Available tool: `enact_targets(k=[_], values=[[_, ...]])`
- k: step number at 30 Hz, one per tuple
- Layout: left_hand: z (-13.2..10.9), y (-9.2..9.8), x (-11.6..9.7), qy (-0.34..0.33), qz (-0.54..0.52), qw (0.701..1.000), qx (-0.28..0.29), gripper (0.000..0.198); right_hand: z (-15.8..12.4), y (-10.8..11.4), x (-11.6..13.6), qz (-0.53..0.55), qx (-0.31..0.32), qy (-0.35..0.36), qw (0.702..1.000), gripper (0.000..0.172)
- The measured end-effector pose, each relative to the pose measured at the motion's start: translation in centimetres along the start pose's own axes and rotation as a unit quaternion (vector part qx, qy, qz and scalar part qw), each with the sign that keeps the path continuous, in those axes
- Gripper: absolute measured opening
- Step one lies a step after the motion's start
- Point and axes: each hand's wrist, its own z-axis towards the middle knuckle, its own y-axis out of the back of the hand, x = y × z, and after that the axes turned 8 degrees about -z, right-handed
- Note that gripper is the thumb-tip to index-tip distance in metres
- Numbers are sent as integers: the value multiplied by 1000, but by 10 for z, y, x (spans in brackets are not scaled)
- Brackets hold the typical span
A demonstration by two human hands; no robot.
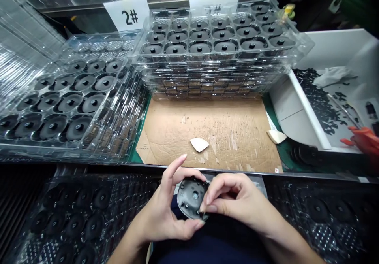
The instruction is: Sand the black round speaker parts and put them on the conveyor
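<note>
Two hands on a black round part above the lap

The left hand holds the black round part by its rim, thumb at the lower edge and a finger along the upper edge, while another finger points up clear of it. The right hand is pinched narrow, thumb and forefinger meeting at the part's right edge; whether something small sits between those fingertips cannot be told. The part is tilted, a face with small raised posts showing, just in front of the near edge of the tabletop and above dark blue clothing.

Beyond the hands, a cardboard sheet lies on the green tabletop. One off-white wedge rests on it near the middle; another pale wedge lies at its right edge.

Behind the cardboard rises a stack of clear trays, its top pockets filled with rounded black pieces. A second tray stack stands to the left, partly filled with similar pieces. A sign marked "2#" leans behind.

At right, a white bin contains small black parts, a crumpled white item and something red-handled, blurred. Below tabletop height, more trays sit on both sides.
</note>
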Motion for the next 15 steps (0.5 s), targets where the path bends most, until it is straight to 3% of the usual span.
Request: enact_targets(k=[7, 10, 15], values=[[-1, -1, 3, -48, 5, 998, -39, 90, -9, 10, -3, -53, -5, 57, 997, 6], [-1, 1, 4, -60, 12, 997, -39, 92, -13, 17, -5, -124, -29, 83, 988, 4], [-1, 4, 8, -95, 27, 995, -30, 98, -17, 23, -8, -232, -50, 115, 965, 17]])
